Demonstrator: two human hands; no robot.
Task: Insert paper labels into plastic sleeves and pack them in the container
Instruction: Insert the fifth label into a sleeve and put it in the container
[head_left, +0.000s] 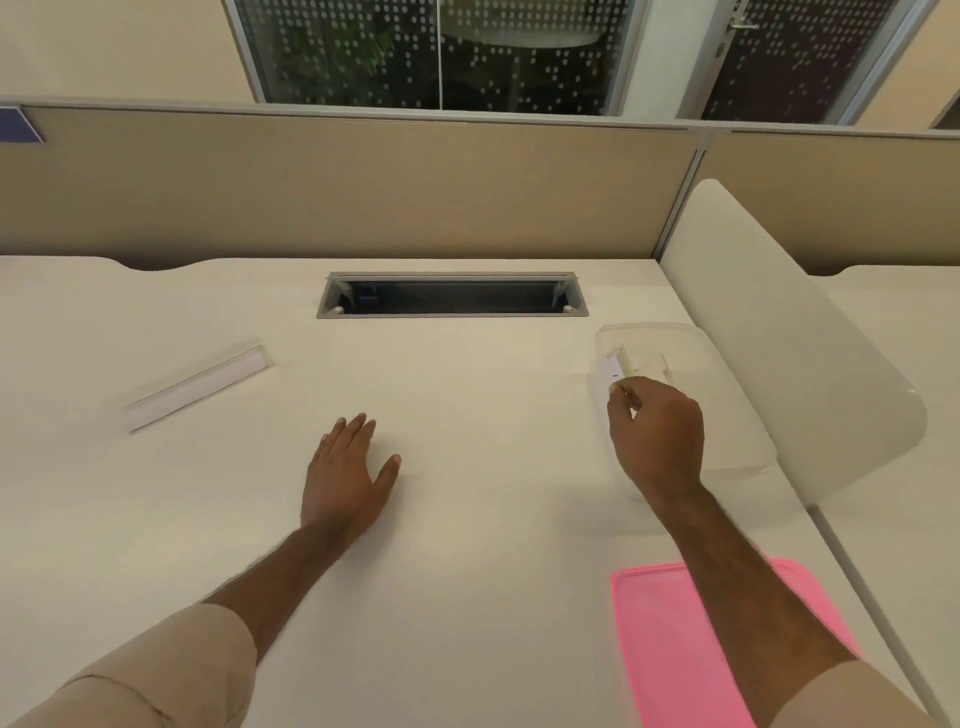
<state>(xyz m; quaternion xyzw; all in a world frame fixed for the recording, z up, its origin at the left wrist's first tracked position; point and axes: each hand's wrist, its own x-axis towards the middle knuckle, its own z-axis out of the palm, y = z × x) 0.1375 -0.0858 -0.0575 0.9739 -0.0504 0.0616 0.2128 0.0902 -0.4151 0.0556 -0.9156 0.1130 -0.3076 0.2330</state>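
Pink lid (670, 644): lower right of frame, flat, glossy plastic, rounded corners, partly under right forearm.
Left hand (345, 475): centre, palm down on desk (467, 519), fingers spread, holding nothing.
Right hand (657, 436): right of centre, fingers curled, pinching thin label (627, 393) at container rim.
Container (727, 415): clear plastic, rectangular, rounded corners; holds small stack of white labels at far end.
Sleeve (200, 384): left of frame, long clear strip with white insert, lying flat, well apart from both hands.
Cable slot (452, 300): upper centre, grey metal frame, dark recess.
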